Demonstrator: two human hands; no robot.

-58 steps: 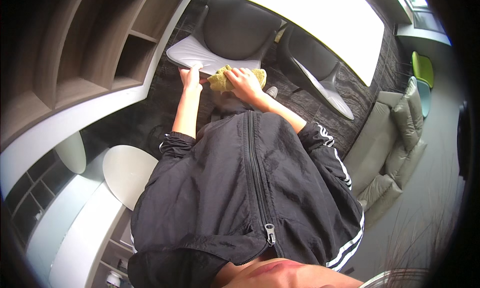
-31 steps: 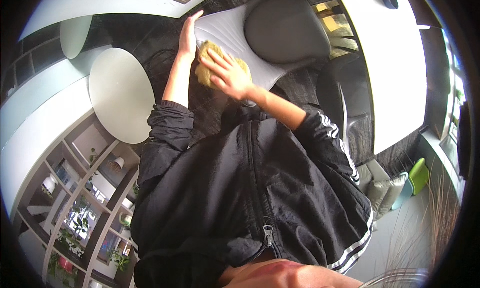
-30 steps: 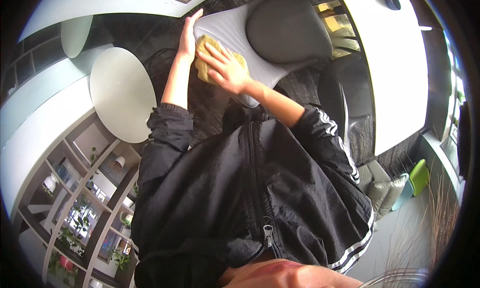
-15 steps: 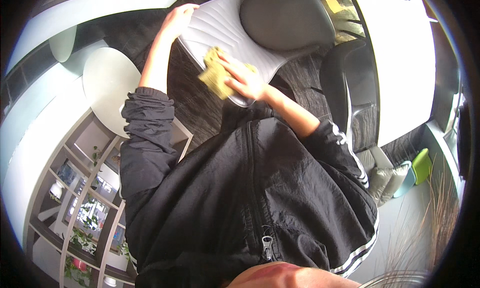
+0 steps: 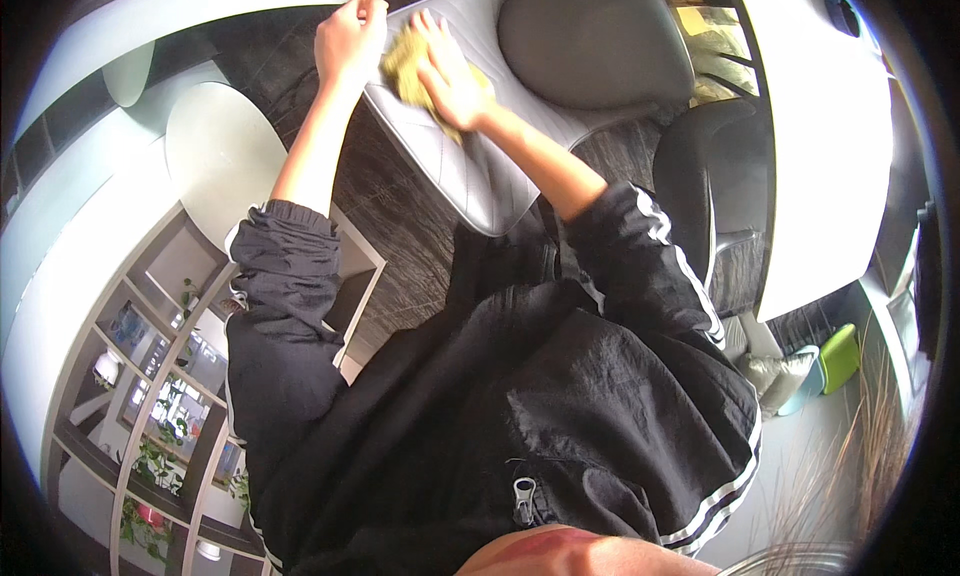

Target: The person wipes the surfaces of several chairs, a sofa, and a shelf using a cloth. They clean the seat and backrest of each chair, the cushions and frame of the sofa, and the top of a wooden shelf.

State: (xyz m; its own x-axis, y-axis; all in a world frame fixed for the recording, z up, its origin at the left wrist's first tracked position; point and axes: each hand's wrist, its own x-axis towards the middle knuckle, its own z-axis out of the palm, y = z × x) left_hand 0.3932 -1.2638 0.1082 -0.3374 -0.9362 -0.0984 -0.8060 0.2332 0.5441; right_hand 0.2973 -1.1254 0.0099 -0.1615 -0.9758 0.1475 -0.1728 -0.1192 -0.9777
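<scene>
A chair with a light grey, stitched seat [image 5: 450,171] and a darker grey backrest [image 5: 590,36] stands in front of me. My right hand [image 5: 455,81] presses a yellow-green cloth [image 5: 405,66] onto the seat's far left part, its fingers reaching over the cloth and slightly blurred. At the seat's left edge is my left hand [image 5: 350,44], its fingers curled in around that edge; part of the grip is hidden.
To the right are a dark chair [image 5: 690,166] and a white table [image 5: 830,146]. A round pale seat or tabletop [image 5: 220,156] lies left, above shelves [image 5: 190,511] with plants. Cushions [image 5: 780,376] and a green chair [image 5: 840,358] stand at the lower right.
My right hand has slid the cloth from the seat's near left edge to its far left part. My left hand has curled more, and the chair sits slightly farther right in view.
</scene>
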